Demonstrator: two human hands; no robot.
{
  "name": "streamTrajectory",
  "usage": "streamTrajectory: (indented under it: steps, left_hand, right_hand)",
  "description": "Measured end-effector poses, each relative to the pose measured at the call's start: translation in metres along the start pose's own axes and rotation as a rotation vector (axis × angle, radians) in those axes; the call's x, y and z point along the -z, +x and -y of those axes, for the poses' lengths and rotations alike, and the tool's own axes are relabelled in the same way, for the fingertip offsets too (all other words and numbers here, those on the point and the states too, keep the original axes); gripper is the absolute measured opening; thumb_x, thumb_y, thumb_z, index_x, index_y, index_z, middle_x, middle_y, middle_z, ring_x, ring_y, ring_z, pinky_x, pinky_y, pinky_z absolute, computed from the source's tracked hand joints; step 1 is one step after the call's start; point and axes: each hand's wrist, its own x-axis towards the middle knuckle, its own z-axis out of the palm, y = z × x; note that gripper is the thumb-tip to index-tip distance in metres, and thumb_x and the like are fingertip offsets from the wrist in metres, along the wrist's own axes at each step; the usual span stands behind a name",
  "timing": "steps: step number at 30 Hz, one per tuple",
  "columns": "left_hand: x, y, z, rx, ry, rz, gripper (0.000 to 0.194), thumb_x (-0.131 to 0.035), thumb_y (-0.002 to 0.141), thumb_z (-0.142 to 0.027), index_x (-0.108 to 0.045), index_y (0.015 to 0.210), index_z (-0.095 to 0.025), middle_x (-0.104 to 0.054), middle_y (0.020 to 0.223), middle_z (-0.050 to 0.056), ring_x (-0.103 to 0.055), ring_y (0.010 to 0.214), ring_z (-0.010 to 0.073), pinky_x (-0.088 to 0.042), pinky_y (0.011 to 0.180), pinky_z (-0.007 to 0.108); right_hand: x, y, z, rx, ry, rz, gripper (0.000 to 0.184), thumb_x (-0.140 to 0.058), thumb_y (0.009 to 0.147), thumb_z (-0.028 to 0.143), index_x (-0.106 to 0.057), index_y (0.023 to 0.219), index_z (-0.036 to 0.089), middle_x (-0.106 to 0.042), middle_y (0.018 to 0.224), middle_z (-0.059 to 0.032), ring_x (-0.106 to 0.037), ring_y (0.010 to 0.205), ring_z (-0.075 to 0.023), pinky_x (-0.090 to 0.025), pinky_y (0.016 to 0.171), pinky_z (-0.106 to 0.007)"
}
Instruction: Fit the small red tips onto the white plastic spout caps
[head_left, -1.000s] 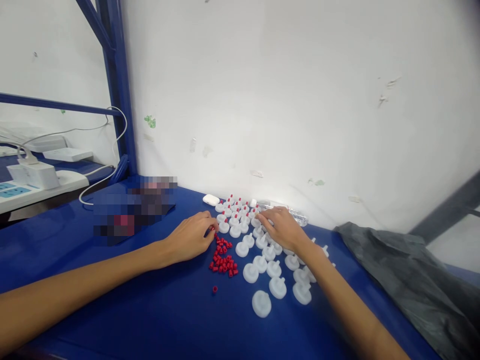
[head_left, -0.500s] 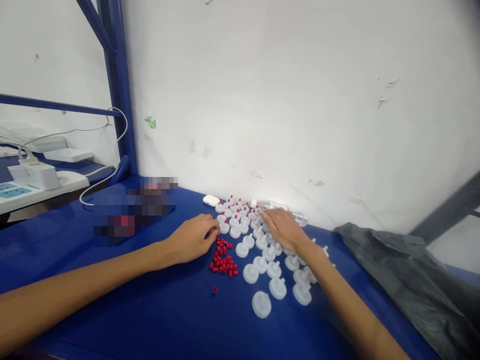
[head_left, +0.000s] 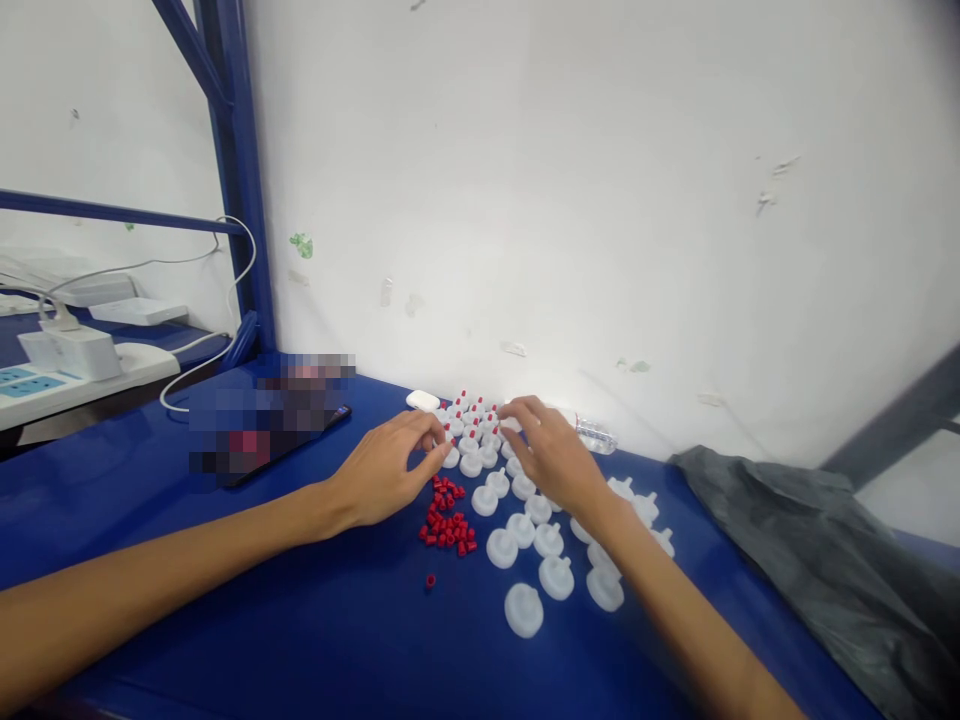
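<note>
While your left hand (head_left: pixel 384 462) curls behind and left of the red caps (head_left: pixel 447 522), your right hand (head_left: pixel 559 460) bends its fingers behind and right of them; whether either grips anything cannot be told. Small, glossy and hollow, the caps lie tumbled together. Right of them spread round, milky lids (head_left: pixel 549 540) with stubby spouts; behind them, red-tipped lids (head_left: pixel 471 463) cluster.

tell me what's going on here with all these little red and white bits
A person has both bare hands over a blue table. The left hand is by the loose red caps, the right hand above the white pieces; whether either holds anything is unclear. Toward the wall, a cluster of white pieces wears red caps on the tips. Nearer the person, the visible ones are bare.
</note>
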Motion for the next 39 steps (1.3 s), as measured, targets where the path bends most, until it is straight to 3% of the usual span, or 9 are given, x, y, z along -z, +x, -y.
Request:
streamTrajectory:
  steps: [3, 8, 11, 18, 23, 27, 30, 35, 39]
  left_hand:
    - [-0.002, -0.001, 0.001, -0.032, -0.012, 0.001, 0.023, -0.053, 0.102, -0.045, -0.062, 0.101, -0.024, -0.067, 0.093, 0.001, -0.063, 0.086, 0.0227, -0.049, 0.08, 0.037]
    - [-0.005, -0.002, 0.003, -0.115, -0.021, 0.037, 0.021, -0.046, 0.103, -0.034, -0.055, 0.086, -0.024, -0.064, 0.087, 0.001, -0.06, 0.083, 0.0214, -0.046, 0.077, 0.035]
    - [-0.005, -0.004, 0.0, -0.137, -0.029, 0.051, 0.025, -0.042, 0.104, -0.034, -0.051, 0.083, -0.025, -0.061, 0.084, 0.0, -0.058, 0.076, 0.0199, -0.044, 0.072, 0.034]
    - [-0.005, -0.007, -0.004, -0.126, -0.047, 0.077, 0.029, -0.04, 0.105, -0.034, -0.051, 0.08, -0.025, -0.06, 0.077, -0.001, -0.055, 0.068, 0.0193, -0.042, 0.066, 0.034]
    - [-0.002, -0.004, -0.008, -0.101, -0.126, 0.109, 0.033, -0.037, 0.105, -0.038, -0.053, 0.079, -0.025, -0.063, 0.077, -0.001, -0.058, 0.071, 0.0197, -0.047, 0.07, 0.034]
    - [0.002, -0.003, -0.014, 0.01, -0.196, 0.101, 0.042, -0.024, 0.107, -0.043, -0.03, 0.068, -0.027, -0.037, 0.057, -0.006, -0.04, 0.05, 0.0158, -0.04, 0.05, 0.03]
    - [0.004, -0.002, -0.014, 0.055, -0.193, 0.073, 0.041, -0.02, 0.106, -0.042, -0.022, 0.068, -0.028, -0.029, 0.056, -0.007, -0.033, 0.047, 0.0145, -0.036, 0.046, 0.029]
    - [0.002, 0.003, 0.003, 0.069, -0.04, 0.031, 0.035, -0.039, 0.101, -0.038, -0.046, 0.07, -0.024, -0.052, 0.066, -0.003, -0.049, 0.062, 0.0185, -0.039, 0.062, 0.033]
    - [-0.005, 0.003, 0.015, 0.069, 0.063, 0.096, 0.03, -0.043, 0.101, -0.032, -0.068, 0.088, -0.022, -0.067, 0.095, 0.006, -0.065, 0.088, 0.0261, -0.048, 0.078, 0.039]
  right_hand:
    - [-0.003, 0.003, 0.026, 0.165, 0.02, 0.023, 0.025, -0.047, 0.107, 0.022, -0.061, 0.128, 0.025, -0.074, 0.12, -0.0078, -0.07, 0.112, -0.0261, -0.056, 0.099, -0.042]
    - [-0.001, 0.004, 0.052, 0.334, 0.049, -0.021, 0.037, -0.038, 0.11, 0.018, -0.058, 0.139, 0.03, -0.075, 0.122, -0.0049, -0.071, 0.115, -0.0207, -0.058, 0.102, -0.039]
    - [0.001, 0.005, 0.053, 0.369, 0.053, -0.062, 0.038, -0.038, 0.11, 0.018, -0.058, 0.14, 0.03, -0.077, 0.118, -0.0053, -0.072, 0.113, -0.0198, -0.06, 0.1, -0.038]
    - [0.002, 0.003, 0.048, 0.405, 0.031, -0.022, 0.035, -0.042, 0.109, 0.019, -0.068, 0.128, 0.032, -0.079, 0.118, -0.0031, -0.073, 0.115, -0.0194, -0.062, 0.098, -0.036]
    - [-0.001, 0.004, 0.048, 0.448, 0.012, -0.071, 0.033, -0.043, 0.109, 0.017, -0.067, 0.127, 0.03, -0.078, 0.125, -0.0034, -0.07, 0.122, -0.0181, -0.055, 0.111, -0.04]
    - [-0.006, 0.001, 0.025, 0.254, 0.01, -0.072, 0.035, -0.042, 0.109, 0.017, -0.066, 0.128, 0.034, -0.076, 0.126, -0.0003, -0.067, 0.125, -0.0183, -0.048, 0.116, -0.042]
    - [-0.005, -0.003, -0.005, 0.021, -0.035, -0.132, 0.024, -0.048, 0.108, 0.023, -0.068, 0.122, 0.023, -0.077, 0.115, -0.0101, -0.07, 0.111, -0.0278, -0.051, 0.104, -0.048]
    - [-0.005, -0.009, -0.036, -0.174, -0.073, -0.102, 0.028, -0.044, 0.11, 0.028, -0.07, 0.108, 0.018, -0.078, 0.111, -0.0119, -0.07, 0.103, -0.0284, -0.045, 0.102, -0.047]
    - [-0.01, -0.013, -0.039, -0.217, -0.069, 0.034, 0.037, -0.038, 0.111, 0.032, -0.071, 0.1, 0.021, -0.08, 0.105, -0.0097, -0.07, 0.102, -0.0277, -0.045, 0.096, -0.041]
